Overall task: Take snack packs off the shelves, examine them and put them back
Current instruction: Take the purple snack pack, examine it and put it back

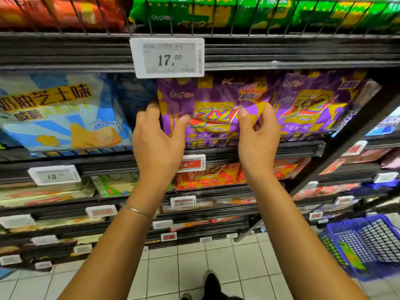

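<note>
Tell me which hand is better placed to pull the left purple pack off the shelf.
Left. The left hand already wraps the purple pack's left edge; the right hand only hovers open at its right side.

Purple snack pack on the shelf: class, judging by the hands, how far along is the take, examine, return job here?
Done: nothing shows. In hand: the left hand curls round the left edge of the purple pack, the right hand is at its front, and the pack sits behind the shelf rail. Whether it is coming out or going back cannot be told.
</note>
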